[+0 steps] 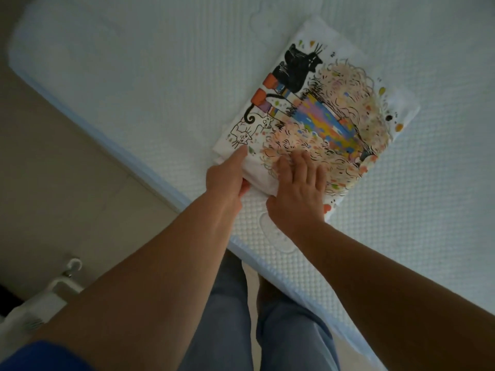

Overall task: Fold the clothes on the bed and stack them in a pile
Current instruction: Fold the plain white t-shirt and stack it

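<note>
the left hand (pixel 227 174) is gripping the near corner of a folded white printed shirt (pixel 316 108), its index finger stretched forward along the cloth and the rest of the hand tucked into the loose white layers below, apparently to keep the edge from slipping while it is being squared. the right hand (pixel 300 183) is lying just beside it, palm down, fingers straight and spread on the printed face, grasping nothing; it is pressing the fabric flat, most likely to set the fold and push out the small bunch of cloth gathering between the two hands. both forearms are reaching in from the near edge of the bed, where the person is standing in blue jeans (pixel 241 317) close against the mattress side.

the shirt is resting as a compact rectangle on the white quilted mattress (pixel 134 89), near the mattress's near edge and turned at an angle to it, its cat-and-colour print facing up. white layers are showing under its left corner, though whether these belong to the same shirt or to another garment beneath cannot be told. it appears to be the only garment showing on the mattress, so the folding looks to be at its finishing touches.

beyond the mattress's left edge, beige floor (pixel 53 170) and a white metal frame (pixel 64 279) are showing.
</note>
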